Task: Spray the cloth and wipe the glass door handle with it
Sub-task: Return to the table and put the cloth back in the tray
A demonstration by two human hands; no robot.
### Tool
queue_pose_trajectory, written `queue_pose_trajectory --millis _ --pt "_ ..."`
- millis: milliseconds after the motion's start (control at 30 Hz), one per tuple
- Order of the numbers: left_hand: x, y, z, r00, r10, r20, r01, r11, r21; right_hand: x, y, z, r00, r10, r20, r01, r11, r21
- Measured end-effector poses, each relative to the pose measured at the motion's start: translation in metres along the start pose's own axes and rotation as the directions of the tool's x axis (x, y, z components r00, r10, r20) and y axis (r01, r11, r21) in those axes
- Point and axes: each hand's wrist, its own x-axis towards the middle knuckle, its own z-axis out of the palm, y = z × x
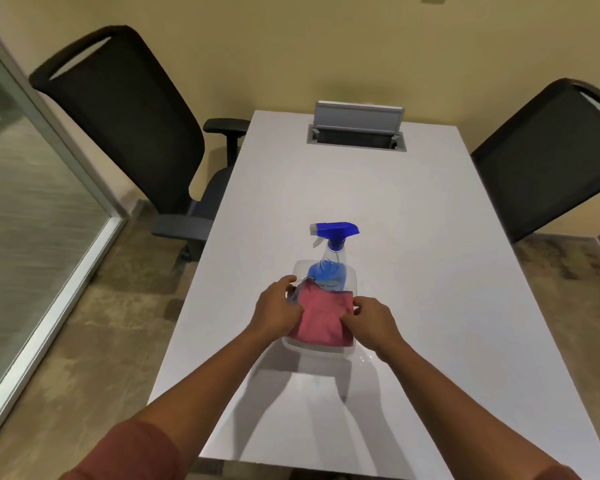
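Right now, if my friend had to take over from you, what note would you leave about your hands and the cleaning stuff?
Left hand: on the left edge of the folded pink cloth, fingers closed on it.
Right hand: pinching the cloth's right edge.
The cloth lies in a clear plastic tray on the white table. The clear spray bottle with blue liquid and a blue trigger stands upright at the tray's far end.
Done: cloth gripped.
Left: lift it out, spray it, wipe the glass door handle, which is not in view.
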Motion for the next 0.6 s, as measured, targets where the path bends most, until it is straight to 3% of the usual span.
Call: queue_pose_trajectory --millis 233,433,600 --pt "0.004 -0.015 0.026 0.971 0.219 0.097 -0.238 0.932 0.274 0.007 -0.002 0.01 0.996 -0.062 -0.056 0.039 0.94 -0.339" --pt "0.016 -0.019 0.035 0.953 0.246 0.178 -0.303 0.799 0.519 0.009 0.002 0.018 0.991 -0.13 -0.021 0.103 0.864 -0.493" --pt "0.026 -0.024 0.028 0.932 0.337 0.132 -0.337 0.672 0.659 0.011 0.001 0.012 0.97 -0.225 -0.086 0.129 0.787 -0.603"
